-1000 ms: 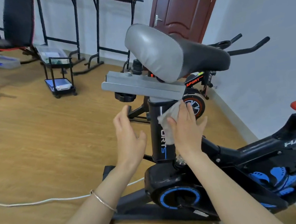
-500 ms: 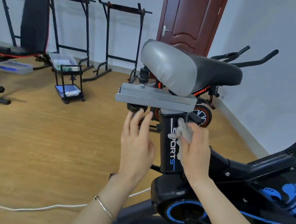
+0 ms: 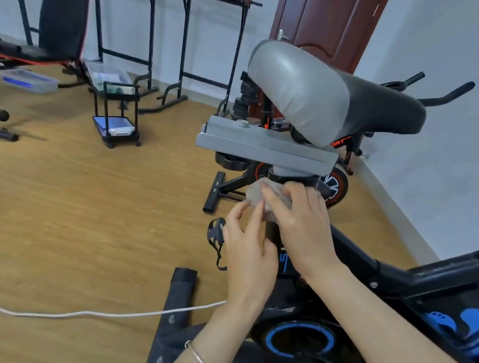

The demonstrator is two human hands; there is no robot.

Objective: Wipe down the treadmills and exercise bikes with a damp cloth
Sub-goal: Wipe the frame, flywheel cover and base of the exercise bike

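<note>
A: One cloth is in use. It is bunched at the top of the seat post of the near exercise bike, just under the grey rail on which the saddle is carried.

B: How is it held?

A: It is pressed against the post by the right hand, whose fingers are curled over it. The left hand is placed just beside, with fingers loosely bent and tips at the cloth's edge. Whether the cloth is pinched there cannot be told.

B: And the progress?

A: Little can be judged as done, since no wet trace can be made out anywhere. The post is in hand. The saddle and the lower frame are taken as still to be wiped, and likewise the second bike behind. No treadmill is seen.
</note>
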